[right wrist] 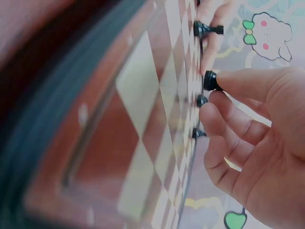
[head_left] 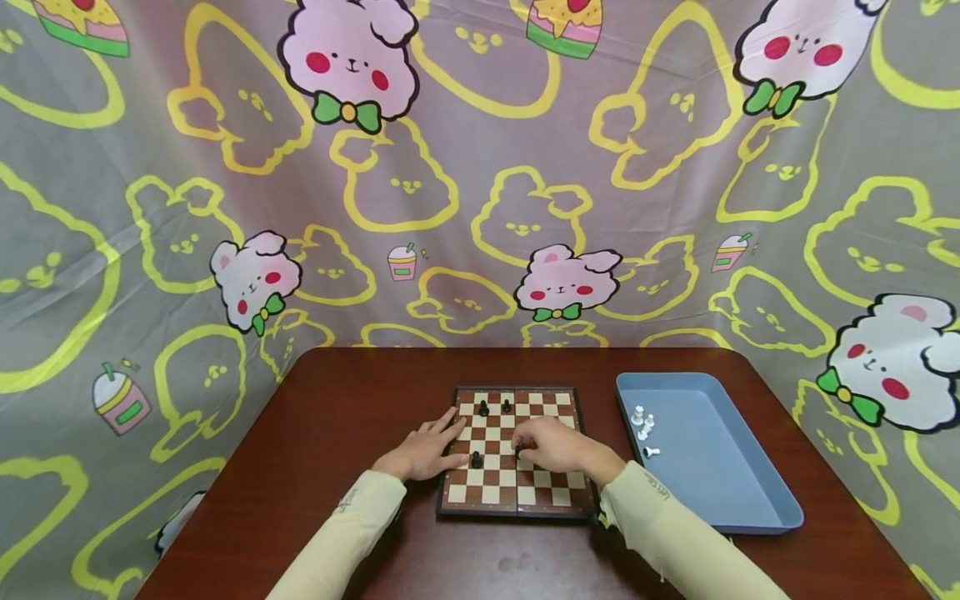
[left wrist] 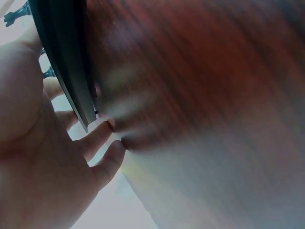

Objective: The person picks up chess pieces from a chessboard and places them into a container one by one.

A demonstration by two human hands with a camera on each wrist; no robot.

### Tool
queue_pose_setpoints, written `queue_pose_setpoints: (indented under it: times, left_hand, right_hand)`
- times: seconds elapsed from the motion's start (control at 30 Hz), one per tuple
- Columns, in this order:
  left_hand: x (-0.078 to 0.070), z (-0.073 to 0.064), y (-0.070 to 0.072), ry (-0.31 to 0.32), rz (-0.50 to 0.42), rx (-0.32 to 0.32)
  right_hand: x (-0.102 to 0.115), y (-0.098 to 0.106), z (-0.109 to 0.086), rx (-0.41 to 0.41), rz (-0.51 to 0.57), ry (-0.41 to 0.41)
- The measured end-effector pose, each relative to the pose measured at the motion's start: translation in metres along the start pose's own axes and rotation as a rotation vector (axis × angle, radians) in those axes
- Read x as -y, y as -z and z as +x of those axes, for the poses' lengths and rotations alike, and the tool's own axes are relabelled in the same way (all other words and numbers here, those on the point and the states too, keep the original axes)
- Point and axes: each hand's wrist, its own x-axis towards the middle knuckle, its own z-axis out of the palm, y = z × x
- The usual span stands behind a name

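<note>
Chessboard (head_left: pixel 491 492), brown and cream squares in a dark frame, lies flat on reddish-brown table (head_left: pixel 360 383), around middle; right hand (head_left: pixel 553 446) is over its right half, thumb and fingers closed in a pinch on one black chess piece (right wrist: pixel 210 81), base toward the board; cannot tell if that base touches a square; other fingers of this hand curl loosely, holding nothing else.

Left hand (head_left: pixel 423 450) lies at board's left edge, fingers apart and fairly straight, grasping nothing; some fingertips touch table just beside the frame, thumb reaches over the board close to near-left black piece (head_left: pixel 476 459), which stands upright.

Two more upright on far-left part: far black piece (head_left: pixel 483 408) and smaller black piece (head_left: pixel 507 405) just right of it; blue tray (head_left: pixel 720 450) sits right of the board, white pieces (head_left: pixel 638 414) grouped along its left side, nearest one lying over; sleeves (head_left: pixel 337 533) pale yellow; cartoon-print cloth (head_left: pixel 465 187) hangs behind and at both sides.
</note>
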Motion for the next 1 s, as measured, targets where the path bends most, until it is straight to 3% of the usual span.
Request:
queue_pose_setpoints:
  times: [0.57, 1.0]
  left_hand:
    - [0.003, 0.002, -0.002, -0.001, 0.003, -0.007]
    - [-0.002, 0.001, 0.001, 0.007, 0.006, -0.008]
  right_hand:
    - [-0.043, 0.046, -0.042, -0.096, 0.032, -0.16]
    - [-0.079, 0.076, -0.076, -0.195, 0.001, -0.205]
